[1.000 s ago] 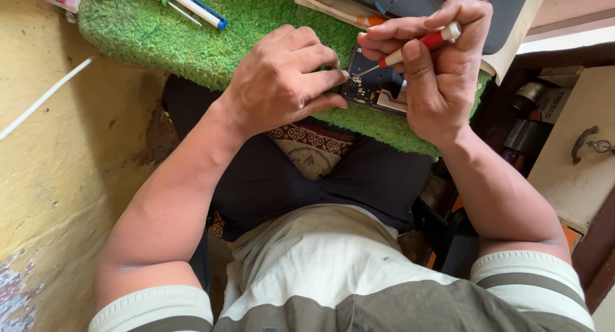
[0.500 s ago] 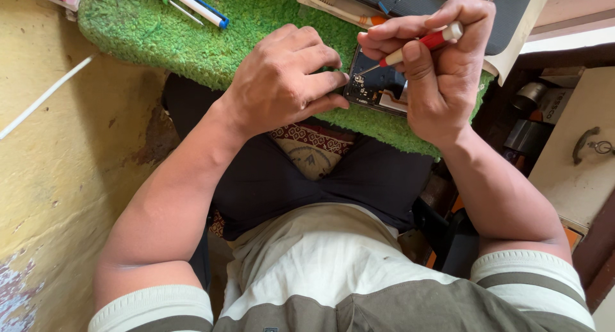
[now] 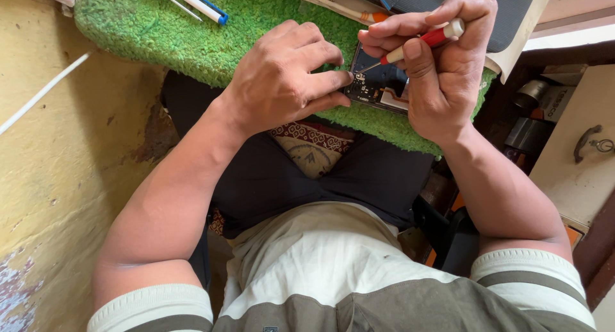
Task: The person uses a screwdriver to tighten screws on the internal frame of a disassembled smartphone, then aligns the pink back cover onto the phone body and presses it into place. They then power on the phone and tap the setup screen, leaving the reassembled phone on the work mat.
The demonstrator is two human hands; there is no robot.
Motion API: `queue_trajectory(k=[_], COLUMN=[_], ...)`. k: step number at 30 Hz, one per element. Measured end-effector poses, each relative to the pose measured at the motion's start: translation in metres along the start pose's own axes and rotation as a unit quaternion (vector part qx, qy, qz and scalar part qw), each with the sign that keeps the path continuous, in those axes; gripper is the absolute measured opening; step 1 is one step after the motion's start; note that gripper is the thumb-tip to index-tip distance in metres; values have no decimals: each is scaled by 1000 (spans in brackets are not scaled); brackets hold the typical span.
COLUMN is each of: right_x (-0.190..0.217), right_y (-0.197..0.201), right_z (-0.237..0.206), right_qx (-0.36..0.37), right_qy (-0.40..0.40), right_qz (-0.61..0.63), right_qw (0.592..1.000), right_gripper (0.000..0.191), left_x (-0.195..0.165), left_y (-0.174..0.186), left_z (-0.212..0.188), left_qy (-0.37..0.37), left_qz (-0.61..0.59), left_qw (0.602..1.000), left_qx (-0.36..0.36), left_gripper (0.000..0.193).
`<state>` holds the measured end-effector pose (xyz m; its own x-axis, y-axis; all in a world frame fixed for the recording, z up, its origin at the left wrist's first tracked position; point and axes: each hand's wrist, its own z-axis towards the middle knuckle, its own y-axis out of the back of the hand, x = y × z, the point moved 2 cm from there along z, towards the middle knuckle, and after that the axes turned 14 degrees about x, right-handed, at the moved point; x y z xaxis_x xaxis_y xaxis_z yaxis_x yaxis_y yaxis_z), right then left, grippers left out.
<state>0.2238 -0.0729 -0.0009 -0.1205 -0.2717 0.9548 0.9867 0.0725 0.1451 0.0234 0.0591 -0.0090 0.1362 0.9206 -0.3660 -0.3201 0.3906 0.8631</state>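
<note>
Change since earlier: hardly anything has shifted; both hands keep their places over the opened phone, and the screwdriver tip stays on the same spot.
Green mat [image 3: 192, 44]: a shaggy pad that covers the work surface ahead of the person's lap; it serves as the landmark for all below.
Dark case [image 3: 448, 2]: lies at the mat's far edge, beyond the right hand, partly cut off by the frame.
Left hand [image 3: 282, 82]: rests on the mat's near edge, knuckles up, fingers curled, the fingertips pressed against the left side of the phone to steady it.
Right hand [image 3: 442, 82]: held over the mat's near right part, closed around the screwdriver, thumb and forefinger pinching its shaft.
Opened phone [image 3: 378, 89]: lies flat on the mat near its front edge, between the two hands, its dark inner parts showing.
Pens [image 3: 192, 2]: a few lie together at the mat's far left part, well apart from the hands.
Toothbrush [image 3: 346, 8]: lies on the mat's far side, just in front of the dark case.
Screwdriver [image 3: 416, 44]: red handle with a white cap, slanted down to the left above the mat, its thin tip touching the phone's upper left part.
</note>
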Motion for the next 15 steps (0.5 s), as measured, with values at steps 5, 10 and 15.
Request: queue_trajectory(k=[5,10,15], right_x=[0,0,1], right_y=[0,0,0], right_z=[0,0,0], right_qx=[3,8,8], right_qy=[2,0,1], right_qz=[-5,-11,-5], right_qw=[1000,1000,1000], right_gripper=[19,19,19], left_x=[-1,0,-1], left_y=[-1,-2,-1], left_z=[0,-1,-1], left_qy=[-1,-5,1], left_qz=[11,11,3], left_qw=[1000,1000,1000], left_qx=[-1,-1,2], left_gripper=[25,25,24])
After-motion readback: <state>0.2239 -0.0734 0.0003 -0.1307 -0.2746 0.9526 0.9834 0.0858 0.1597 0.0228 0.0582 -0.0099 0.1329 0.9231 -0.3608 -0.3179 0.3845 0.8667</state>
